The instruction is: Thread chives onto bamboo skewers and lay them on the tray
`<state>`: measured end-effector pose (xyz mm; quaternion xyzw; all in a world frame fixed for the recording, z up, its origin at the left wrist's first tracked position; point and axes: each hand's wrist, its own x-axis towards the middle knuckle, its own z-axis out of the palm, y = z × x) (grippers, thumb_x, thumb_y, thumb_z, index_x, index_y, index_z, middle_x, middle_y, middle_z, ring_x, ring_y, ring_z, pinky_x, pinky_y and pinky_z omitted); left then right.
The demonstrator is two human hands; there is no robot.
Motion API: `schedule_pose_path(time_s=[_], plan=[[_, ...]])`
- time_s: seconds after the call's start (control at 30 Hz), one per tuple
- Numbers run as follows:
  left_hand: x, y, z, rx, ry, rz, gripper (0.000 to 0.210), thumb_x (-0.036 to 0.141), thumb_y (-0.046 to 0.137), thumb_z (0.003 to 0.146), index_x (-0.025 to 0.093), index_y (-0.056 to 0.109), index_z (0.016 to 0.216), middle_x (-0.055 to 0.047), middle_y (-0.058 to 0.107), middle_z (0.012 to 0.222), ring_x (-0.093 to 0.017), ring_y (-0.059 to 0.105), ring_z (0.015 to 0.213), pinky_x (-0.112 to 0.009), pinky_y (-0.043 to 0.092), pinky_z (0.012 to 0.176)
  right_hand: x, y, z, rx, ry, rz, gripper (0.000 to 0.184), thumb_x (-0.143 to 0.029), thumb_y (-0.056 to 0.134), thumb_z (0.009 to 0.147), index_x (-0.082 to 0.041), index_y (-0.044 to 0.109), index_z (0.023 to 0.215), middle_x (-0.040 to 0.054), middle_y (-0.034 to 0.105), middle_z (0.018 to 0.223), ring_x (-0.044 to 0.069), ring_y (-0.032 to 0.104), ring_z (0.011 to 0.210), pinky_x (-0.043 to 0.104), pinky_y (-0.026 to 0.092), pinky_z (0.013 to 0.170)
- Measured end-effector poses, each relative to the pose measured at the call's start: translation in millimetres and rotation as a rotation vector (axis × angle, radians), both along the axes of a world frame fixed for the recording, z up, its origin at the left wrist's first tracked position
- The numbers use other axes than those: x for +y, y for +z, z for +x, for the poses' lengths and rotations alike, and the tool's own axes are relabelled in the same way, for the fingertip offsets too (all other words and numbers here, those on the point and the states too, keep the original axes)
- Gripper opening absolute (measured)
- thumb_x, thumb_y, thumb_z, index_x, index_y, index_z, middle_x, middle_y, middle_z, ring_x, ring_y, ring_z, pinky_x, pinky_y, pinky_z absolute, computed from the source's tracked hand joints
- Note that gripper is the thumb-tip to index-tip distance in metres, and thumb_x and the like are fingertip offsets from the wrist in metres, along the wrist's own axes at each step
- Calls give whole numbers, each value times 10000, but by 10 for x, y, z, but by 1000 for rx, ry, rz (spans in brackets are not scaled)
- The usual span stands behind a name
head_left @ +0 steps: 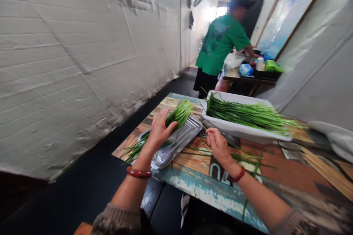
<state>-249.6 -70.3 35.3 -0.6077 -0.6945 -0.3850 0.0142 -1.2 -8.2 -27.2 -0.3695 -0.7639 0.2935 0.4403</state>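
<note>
My left hand [160, 126] lies over a bunch of green chives [182, 113], its fingers stretched and the thumb spread across the stalks. The bunch rests on a shiny metal tray [180, 141], pale ends pointing away, with dark leaf tips hanging over the tray's near left corner. To the right of the tray, my right hand [220, 147] is closed in a pinch on a thin tan stick that looks like a bamboo skewer [204, 127]. Loose chives [248, 158] lie on the table beneath and beside the right wrist.
Behind my right hand stands a white plastic tub [245, 132] full of chives. Flat wooden sticks [328, 172] lie on the patterned table [190, 181] at the right. A person in a green shirt [222, 42] leans over another table beyond. A pale wall runs along the left.
</note>
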Motion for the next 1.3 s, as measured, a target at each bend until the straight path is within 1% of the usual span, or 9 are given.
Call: schedule_pose_path(time_s=[0.2,0.37,0.5,0.6,0.7,0.87,0.97,1.07,1.3], plan=[[312,443,159,-257,-262,-219,439,504,535,825,170,640,1089,2,713,975,-195,625,883,-342,509,848,-446,166,270,155,64,-133,195,-292,346,959,-200,506,1022,-51,501,611,110,513,548,229,410,581],[320,563,599,-395,-464,-368,283,467,630,753,201,681,835,41,647,687,-113,541,583,-172,431,518,-679,107,579,330,226,-388,163,-335,512,898,-199,511,989,-30,580,706,102,560,606,231,457,610],[362,521,1180,-377,-629,-497,264,414,655,734,171,697,830,10,635,652,-128,528,574,-190,412,512,-608,186,726,574,253,-515,418,-410,660,781,-207,488,1103,-15,573,818,90,543,626,201,439,544],[441,443,1589,-263,-773,-556,283,416,612,779,150,692,827,-17,666,745,-155,565,683,-216,448,618,-508,216,848,663,175,-607,400,-489,648,775,-202,517,1020,-39,537,712,70,469,510,174,360,428],[497,366,1878,-211,-885,-624,365,475,552,824,134,680,846,-30,665,775,-158,560,697,-228,450,637,-486,111,1065,651,35,-643,398,-549,618,782,-177,558,911,-63,475,568,68,399,441,175,302,381],[688,216,2116,-213,-1193,-866,491,573,489,842,138,690,945,-47,687,886,-167,582,761,-237,455,692,-509,-141,1462,691,-57,-604,408,-530,652,771,-157,625,933,-31,539,665,56,382,485,176,309,419],[946,53,2211,-182,-1054,-948,533,601,452,834,132,680,942,-53,679,788,-155,580,680,-233,445,617,-541,-175,1648,710,-44,-634,361,-502,657,773,-160,623,883,-18,562,696,69,428,522,181,347,449],[1208,-136,2381,86,-771,-722,387,473,520,800,123,680,760,-40,636,645,-149,548,622,-225,408,578,-592,-168,1837,603,-33,-579,319,-463,662,770,-155,638,849,-7,583,711,93,483,578,204,420,519],[1466,-322,2992,294,-741,-635,203,342,611,717,155,686,693,-13,614,608,-127,485,569,-240,345,576,-679,-221,2047,532,-58,-585,323,-445,622,797,-152,627,931,11,596,768,110,511,603,204,446,491]])
